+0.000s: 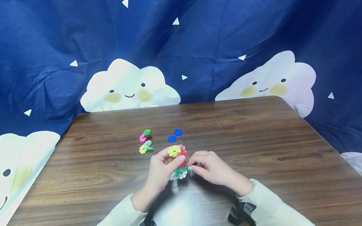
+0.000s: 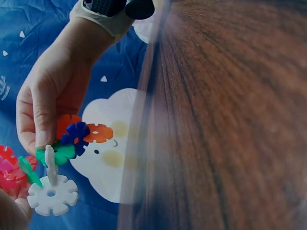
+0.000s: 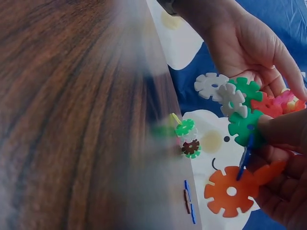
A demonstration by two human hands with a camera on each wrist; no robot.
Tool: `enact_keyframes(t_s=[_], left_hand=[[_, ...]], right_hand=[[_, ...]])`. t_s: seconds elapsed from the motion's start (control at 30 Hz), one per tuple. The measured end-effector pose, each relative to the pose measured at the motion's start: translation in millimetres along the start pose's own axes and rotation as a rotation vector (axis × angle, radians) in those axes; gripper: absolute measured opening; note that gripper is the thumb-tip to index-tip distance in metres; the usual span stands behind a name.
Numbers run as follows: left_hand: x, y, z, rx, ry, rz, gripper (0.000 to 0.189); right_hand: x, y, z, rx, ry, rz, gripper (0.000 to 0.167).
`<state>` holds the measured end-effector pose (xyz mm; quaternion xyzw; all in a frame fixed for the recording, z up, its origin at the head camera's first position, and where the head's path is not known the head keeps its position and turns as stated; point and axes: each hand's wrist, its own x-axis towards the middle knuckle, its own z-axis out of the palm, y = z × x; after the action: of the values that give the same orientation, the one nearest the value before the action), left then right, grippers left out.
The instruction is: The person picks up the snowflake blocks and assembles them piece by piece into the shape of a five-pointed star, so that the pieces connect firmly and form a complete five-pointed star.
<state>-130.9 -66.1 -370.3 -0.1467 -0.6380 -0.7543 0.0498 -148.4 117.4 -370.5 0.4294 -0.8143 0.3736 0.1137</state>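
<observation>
My left hand holds a joined cluster of notched plastic flower discs. In it show a yellow disc, red discs under the thumb and white discs at the near end. On the right side, my right hand pinches a green disc between thumb and fingers. Slotted to that green disc are a blue disc, seen edge-on in the right wrist view, and orange discs. A white disc meets the pinched green one, so both hands' pieces meet over the table.
Beyond the hands lie two blue discs and a dark brown disc. Further left sit joined discs, among them a pink one and a yellow one. The wooden table ends at a blue curtain.
</observation>
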Motion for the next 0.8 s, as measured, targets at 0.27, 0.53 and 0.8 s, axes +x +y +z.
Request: enact_keyframes(t_s=[0.27, 0.53, 0.8], left_hand=[[-0.6, -0.1, -0.4, -0.058, -0.007, 0.048, 0.032], [-1.3, -0.9, -1.8, -0.065, -0.013, 0.115, 0.032], [-1.2, 1.1, -2.1, -0.072, -0.008, 0.108, 0.032]], right_hand=[[-3.0, 0.8, 1.4, 0.016, 0.0, 0.041, 0.008], [-4.0, 3.5, 2.8, 0.034, 0.002, 0.043, 0.004], [-4.7, 4.8, 2.4, 0.116, -0.05, 0.097, 0.005]])
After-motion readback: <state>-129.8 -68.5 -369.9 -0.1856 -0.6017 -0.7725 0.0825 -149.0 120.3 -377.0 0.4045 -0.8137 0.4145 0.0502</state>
